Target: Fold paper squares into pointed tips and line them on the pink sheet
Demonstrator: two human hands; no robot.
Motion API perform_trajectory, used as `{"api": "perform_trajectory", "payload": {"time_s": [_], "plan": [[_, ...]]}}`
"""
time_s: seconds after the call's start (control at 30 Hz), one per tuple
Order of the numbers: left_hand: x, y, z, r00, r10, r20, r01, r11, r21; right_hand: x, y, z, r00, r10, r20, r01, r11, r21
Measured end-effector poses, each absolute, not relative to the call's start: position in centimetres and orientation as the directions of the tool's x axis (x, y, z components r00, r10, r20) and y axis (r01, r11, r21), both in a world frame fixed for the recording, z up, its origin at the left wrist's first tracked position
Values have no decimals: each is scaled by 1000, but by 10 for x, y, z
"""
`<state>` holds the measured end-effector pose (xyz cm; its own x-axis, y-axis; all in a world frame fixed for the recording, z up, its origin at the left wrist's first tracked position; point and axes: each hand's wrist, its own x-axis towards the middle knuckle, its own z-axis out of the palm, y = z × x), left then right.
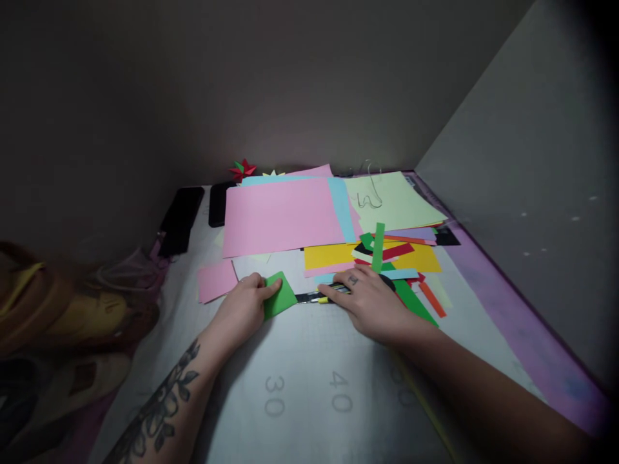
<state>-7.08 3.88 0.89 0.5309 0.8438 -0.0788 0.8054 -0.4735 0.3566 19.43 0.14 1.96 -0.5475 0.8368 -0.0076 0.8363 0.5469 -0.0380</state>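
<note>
My left hand (249, 296) pinches a small green square of paper (279, 300) between thumb and fingers, just above the white mat (290, 351). My right hand (365, 296) lies to the right, over some dark and yellow tools (325, 296) on the mat. A dark, flat tip sticks out from them toward the green square's right corner. What the right fingers grip is partly hidden under them. Just beyond that hand, a narrow green strip (378, 248) lies on mixed paper scraps. A small pink sheet (217, 281) lies left of my left hand.
Large pink (283, 216) and pale green sheets (394, 200) lie at the back by the wall. Two black phone-like objects (181, 219) are at the back left, near a red and green paper star (243, 169). Orange strips (432, 299) lie right. Blurred items stand far left.
</note>
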Motion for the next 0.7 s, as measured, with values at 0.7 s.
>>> {"api": "perform_trajectory", "payload": {"time_s": [0.7], "plan": [[-71, 45, 7, 518, 845, -137, 807, -428, 407, 179, -19, 12, -552, 830, 77, 833, 548, 73]]}}
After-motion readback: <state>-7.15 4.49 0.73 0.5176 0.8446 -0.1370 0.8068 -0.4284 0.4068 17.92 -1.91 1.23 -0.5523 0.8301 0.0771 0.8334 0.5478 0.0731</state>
